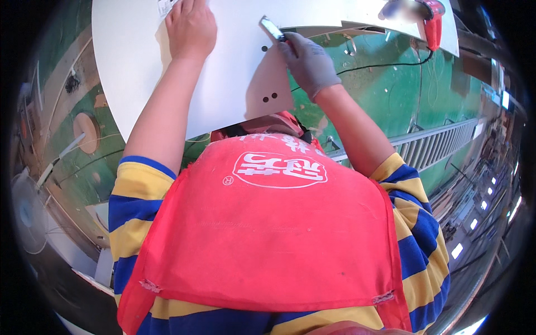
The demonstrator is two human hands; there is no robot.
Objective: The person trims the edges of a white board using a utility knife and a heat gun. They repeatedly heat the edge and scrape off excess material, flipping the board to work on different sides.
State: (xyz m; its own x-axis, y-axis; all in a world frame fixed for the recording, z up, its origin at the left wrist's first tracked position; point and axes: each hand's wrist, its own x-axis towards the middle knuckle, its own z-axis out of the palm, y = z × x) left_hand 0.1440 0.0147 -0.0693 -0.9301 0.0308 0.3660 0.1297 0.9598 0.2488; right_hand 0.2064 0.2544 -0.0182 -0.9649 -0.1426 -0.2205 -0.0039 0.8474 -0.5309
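A white panel with several dark round holes lies in front of me. My left hand, bare, rests on its far left part with the fingers stretched forward, beside a small white printed label. The tips run close to the picture's upper edge. In a grey glove, my right hand grips a utility knife by its dark handle near the panel's right edge. Its broad metal blade points forward and left, over the white surface. Whether the blade touches the panel I cannot tell.
A red power tool lies at the far right on another white board, its black cord running left behind my right hand. A metal ladder lies on the green floor. At left are a round wooden disc and a fan.
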